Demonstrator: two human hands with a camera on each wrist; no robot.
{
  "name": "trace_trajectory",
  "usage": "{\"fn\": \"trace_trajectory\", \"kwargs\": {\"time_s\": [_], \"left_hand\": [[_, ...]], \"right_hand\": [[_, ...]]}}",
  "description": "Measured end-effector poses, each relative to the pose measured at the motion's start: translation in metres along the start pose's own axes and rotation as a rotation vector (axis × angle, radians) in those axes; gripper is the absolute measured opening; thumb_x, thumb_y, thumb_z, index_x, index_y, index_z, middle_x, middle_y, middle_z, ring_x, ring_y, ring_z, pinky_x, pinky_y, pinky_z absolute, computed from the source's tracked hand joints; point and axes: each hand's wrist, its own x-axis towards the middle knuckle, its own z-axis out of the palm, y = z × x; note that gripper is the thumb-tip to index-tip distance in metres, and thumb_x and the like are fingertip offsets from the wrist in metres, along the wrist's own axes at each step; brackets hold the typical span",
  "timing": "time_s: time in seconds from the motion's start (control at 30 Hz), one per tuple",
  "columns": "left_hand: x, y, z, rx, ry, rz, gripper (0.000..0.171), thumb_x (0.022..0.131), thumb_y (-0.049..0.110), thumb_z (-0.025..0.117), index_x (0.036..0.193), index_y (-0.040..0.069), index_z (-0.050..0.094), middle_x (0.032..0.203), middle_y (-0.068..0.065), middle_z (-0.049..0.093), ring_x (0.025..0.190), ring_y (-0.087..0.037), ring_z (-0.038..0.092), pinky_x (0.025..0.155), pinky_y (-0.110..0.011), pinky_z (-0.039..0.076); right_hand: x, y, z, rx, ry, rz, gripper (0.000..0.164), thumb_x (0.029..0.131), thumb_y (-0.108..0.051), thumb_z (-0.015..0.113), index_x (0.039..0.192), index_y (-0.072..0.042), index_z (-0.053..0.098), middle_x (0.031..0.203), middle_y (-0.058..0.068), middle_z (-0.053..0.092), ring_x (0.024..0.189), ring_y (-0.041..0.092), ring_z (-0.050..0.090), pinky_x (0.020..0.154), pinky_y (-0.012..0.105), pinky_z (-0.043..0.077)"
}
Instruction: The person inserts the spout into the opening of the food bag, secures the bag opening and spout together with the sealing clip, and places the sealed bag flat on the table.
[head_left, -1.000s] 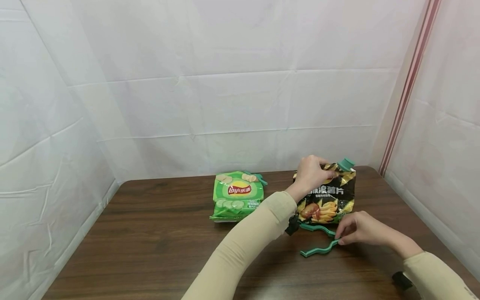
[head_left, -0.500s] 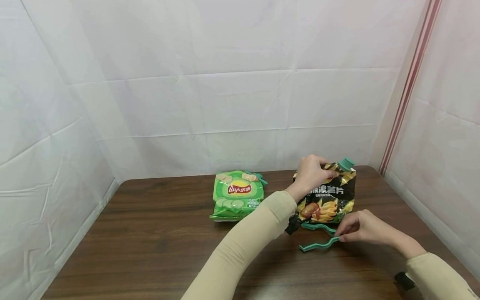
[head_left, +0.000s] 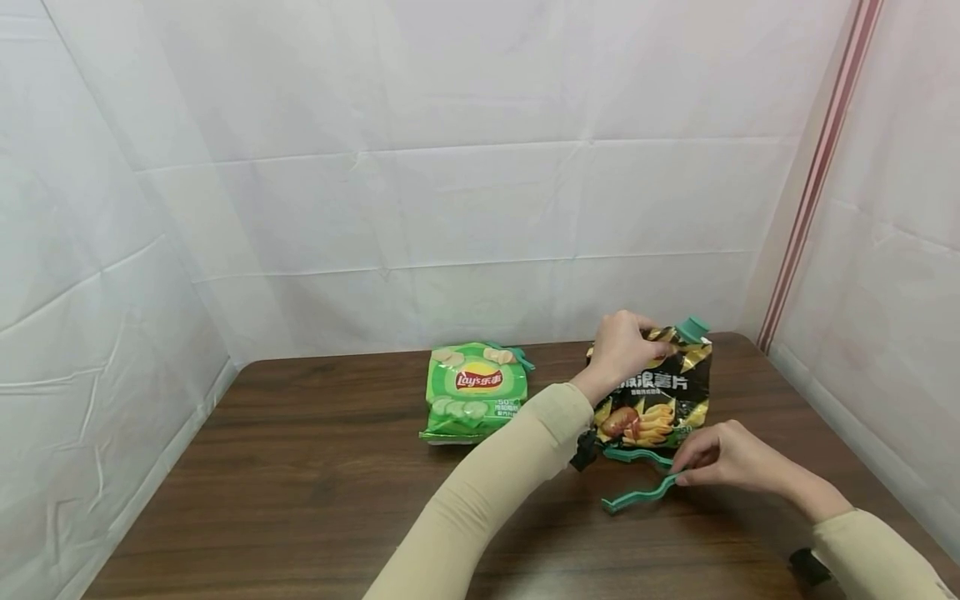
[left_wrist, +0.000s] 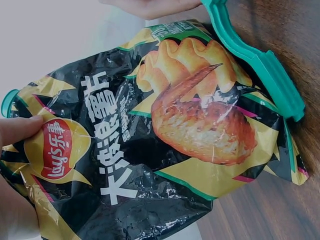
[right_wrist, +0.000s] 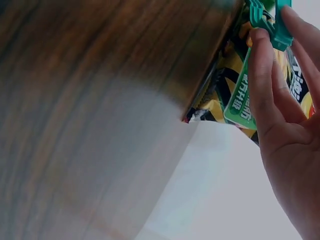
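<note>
My left hand (head_left: 621,348) grips the upper part of a black and gold potato chip bag (head_left: 652,396), thumb on its front. A teal cap-like piece (head_left: 693,328) sticks up at the bag's upper right corner. Between thumb and fingers, my right hand (head_left: 723,455) pinches a green bag clip (head_left: 643,497) at its joined end. The clip's two arms stand spread apart, pointing left, just in front of the bag's bottom edge. In the left wrist view, one clip arm (left_wrist: 255,57) lies along the bag's lower edge. The right wrist view shows fingertips on the clip's end (right_wrist: 281,35).
A green potato chip bag (head_left: 477,392) lies left of the black one, with a teal clip (head_left: 519,357) partly showing behind its upper right. Both stand on a dark wooden table (head_left: 300,500). White cloth (head_left: 480,200) hangs behind and at both sides.
The right hand and the clip have shifted only slightly; the clip's front arm dipped up, then back down. The left hand and the black bag look the same.
</note>
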Motion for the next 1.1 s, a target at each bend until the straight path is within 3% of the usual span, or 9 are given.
{"fn": "trace_trajectory", "kwargs": {"time_s": [0.13, 0.53, 0.73, 1.1], "left_hand": [[0.0, 0.001, 0.001, 0.0, 0.001, -0.004, 0.026, 0.079, 0.031, 0.078, 0.102, 0.02, 0.075, 0.091, 0.006, 0.074, 0.065, 0.001, 0.063, 0.055, -0.011, 0.045], [-0.001, 0.0, 0.001, 0.015, 0.0, 0.004, 0.027, 0.079, 0.032, 0.077, 0.104, 0.02, 0.075, 0.096, 0.006, 0.074, 0.071, -0.001, 0.065, 0.055, -0.01, 0.044], [0.0, 0.0, 0.0, 0.005, -0.003, 0.005, 0.025, 0.08, 0.032, 0.077, 0.102, 0.021, 0.076, 0.093, 0.007, 0.074, 0.067, 0.001, 0.062, 0.052, -0.011, 0.044], [-0.001, -0.001, 0.0, -0.009, -0.002, -0.003, 0.027, 0.08, 0.032, 0.077, 0.104, 0.019, 0.075, 0.096, 0.005, 0.074, 0.056, 0.002, 0.058, 0.05, -0.011, 0.043]], "right_hand": [[-0.004, -0.003, -0.005, 0.01, 0.011, 0.011, 0.009, 0.081, -0.022, 0.075, 0.088, -0.028, 0.074, 0.086, -0.013, 0.071, 0.073, 0.003, 0.066, 0.062, 0.025, 0.056], [-0.015, -0.01, -0.024, 0.024, 0.071, 0.025, 0.013, 0.082, -0.015, 0.074, 0.09, -0.025, 0.073, 0.091, -0.008, 0.072, 0.081, 0.008, 0.067, 0.065, 0.026, 0.055], [-0.02, -0.013, -0.035, -0.011, 0.128, 0.125, 0.01, 0.082, -0.018, 0.075, 0.091, -0.024, 0.074, 0.09, -0.008, 0.073, 0.086, 0.007, 0.067, 0.07, 0.023, 0.052], [-0.034, -0.013, -0.058, 0.013, 0.255, 0.215, 0.009, 0.082, -0.012, 0.074, 0.09, -0.015, 0.075, 0.093, -0.002, 0.073, 0.087, 0.008, 0.068, 0.067, 0.023, 0.053]]}}
